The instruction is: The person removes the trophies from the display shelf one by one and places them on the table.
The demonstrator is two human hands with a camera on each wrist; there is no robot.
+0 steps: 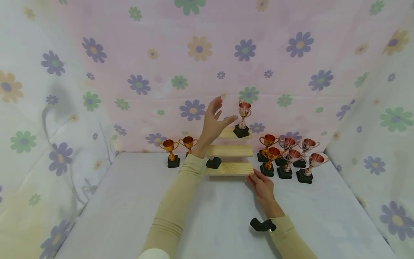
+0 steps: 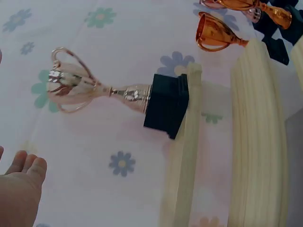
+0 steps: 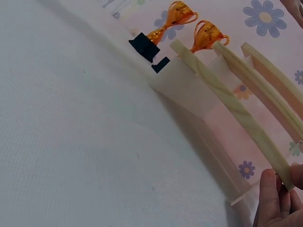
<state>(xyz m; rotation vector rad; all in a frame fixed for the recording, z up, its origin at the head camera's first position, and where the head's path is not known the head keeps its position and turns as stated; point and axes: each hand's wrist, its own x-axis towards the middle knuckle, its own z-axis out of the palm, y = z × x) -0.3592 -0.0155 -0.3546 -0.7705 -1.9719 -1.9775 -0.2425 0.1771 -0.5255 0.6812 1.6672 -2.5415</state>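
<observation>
A rose-gold trophy cup [image 1: 244, 110] with a black base stands on the top board of a three-tier wooden shelf [image 1: 229, 150], toward its right end. My left hand [image 1: 214, 124] is raised just left of that trophy, fingers spread and holding nothing. In the left wrist view the same trophy [image 2: 73, 85] appears sideways, apart from the fingertips [image 2: 38, 168]. Low on the shelf's right side, my right hand [image 1: 262, 189] pinches the end of the lowest board. The right wrist view shows fingers [image 3: 268, 194] beneath the board [image 3: 246, 118] and the thumb over it.
Two gold trophies [image 1: 169, 145] stand left of the shelf, one partly hidden by the left arm. Several gold and rose-gold trophies [image 1: 315, 160] cluster close on its right. A white cloth [image 1: 220, 223] covers the table, and flowered fabric [image 1: 200, 79] hangs behind and at both sides.
</observation>
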